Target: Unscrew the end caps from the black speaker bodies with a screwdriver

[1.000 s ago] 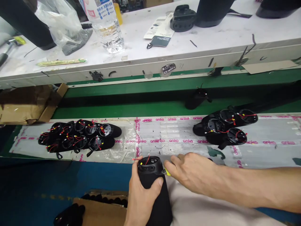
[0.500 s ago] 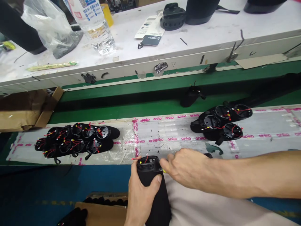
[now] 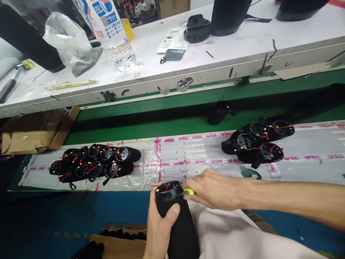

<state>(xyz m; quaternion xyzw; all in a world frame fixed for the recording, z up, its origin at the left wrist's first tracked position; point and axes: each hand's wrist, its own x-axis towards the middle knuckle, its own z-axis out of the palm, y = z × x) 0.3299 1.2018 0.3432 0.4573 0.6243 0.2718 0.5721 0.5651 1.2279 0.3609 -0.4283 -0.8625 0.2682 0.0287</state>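
A black cylindrical housing (image 3: 179, 223) stands upright, a little tilted, in front of me, with red wires (image 3: 169, 185) showing in its open top. My left hand (image 3: 161, 223) is wrapped round its upper part, thumb on the near side. Close to the rim on the right, my right hand (image 3: 210, 189) is closed on a small tool with a yellow part (image 3: 189, 191). Most of that tool is hidden in the fingers, so its kind cannot be told. Its end lies at the housing's rim; whether it touches is unclear.
Several wired black housings stand grouped on the taped bench (image 3: 151, 151) at left, with another group (image 3: 245, 141) at right. Behind runs a white shelf (image 3: 151, 46) bearing a water bottle (image 3: 122, 54), a plastic bag and a black cap (image 3: 197, 30). A cardboard box (image 3: 118, 248) sits below.
The view has shifted slightly, so the shelf and bench appear a little lower. More of the yellow part now shows at my right hand. My left hand keeps its hold on the housing.
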